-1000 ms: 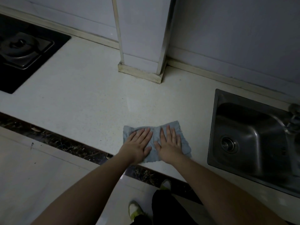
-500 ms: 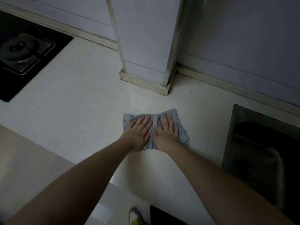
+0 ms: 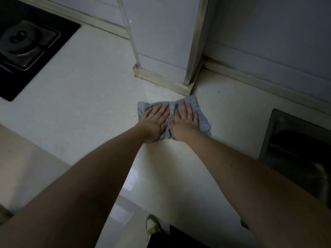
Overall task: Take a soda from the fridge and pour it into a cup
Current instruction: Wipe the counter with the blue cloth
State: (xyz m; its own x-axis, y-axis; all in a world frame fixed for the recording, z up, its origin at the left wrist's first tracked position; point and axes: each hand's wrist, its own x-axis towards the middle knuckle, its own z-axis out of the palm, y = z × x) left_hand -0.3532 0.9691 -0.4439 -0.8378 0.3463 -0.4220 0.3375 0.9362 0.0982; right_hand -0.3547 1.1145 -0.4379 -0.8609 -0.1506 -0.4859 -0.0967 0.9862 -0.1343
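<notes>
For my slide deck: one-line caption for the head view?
Both hands, left and right, press a blue cloth flat on the counter.

Under the hands (image 3: 170, 122) lies a pale grey-blue cloth (image 3: 202, 119) on a cream speckled worktop (image 3: 80, 108); far to their left, a black hob (image 3: 35, 56).

Both hands (image 3: 169, 122) flat on a grey cloth (image 3: 203, 120) on the countertop (image 3: 80, 113)

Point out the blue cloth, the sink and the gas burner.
blue cloth (image 3: 203, 120): head view, bare right part beside the fingers.
sink (image 3: 279, 133): head view, steel left rim.
gas burner (image 3: 18, 39): head view, round cap.
</notes>
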